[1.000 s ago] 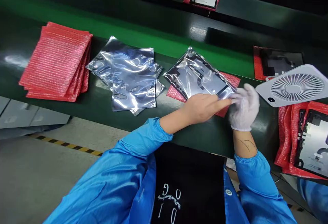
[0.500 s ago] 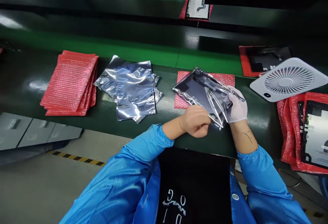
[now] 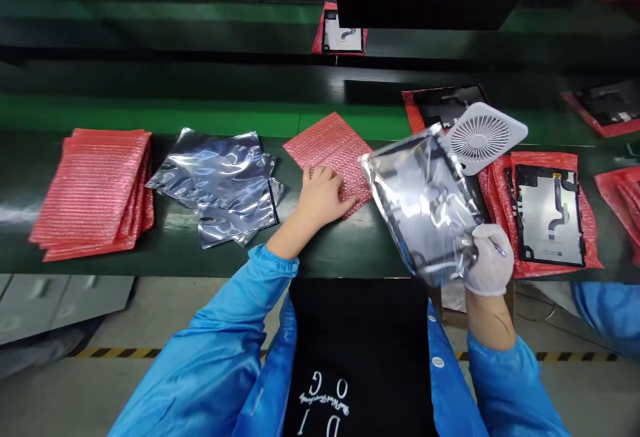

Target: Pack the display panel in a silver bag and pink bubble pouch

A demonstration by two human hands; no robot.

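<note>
The left hand (image 3: 323, 198), bare, is resting on a red bubble bag (image 3: 333, 140) that is lying flat on the green bench (image 3: 350, 257). Its thumb is spreading away from the other fingers; whether it is pinching the bag, one cannot tell. The right hand (image 3: 489, 260), in a white glove, is closing on the lower right corner of a shiny film bag (image 3: 425, 203), gripping it at the edge. A flat panel (image 3: 407, 187) is showing through the film. The shiny film bag is tilting above the bench, just right of the red bubble bag, and in this view is partly covering a white fan (image 3: 480, 137).

Left of the bare hand, a loose pile of silver bags (image 3: 220, 183) is lying askew, and beyond it a stack of red bubble bags (image 3: 93, 183) is sitting near the front edge. To the right of the gloved hand, an uncovered panel (image 3: 545, 223) with a ribbon cable (image 3: 559, 203) is resting on red bags (image 3: 590, 243). Behind the fan, a dark panel (image 3: 445, 103) is lying on red wrap (image 3: 411, 111). Farther back, another panel (image 3: 343, 33) is resting on red packaging (image 3: 319, 35).
</note>
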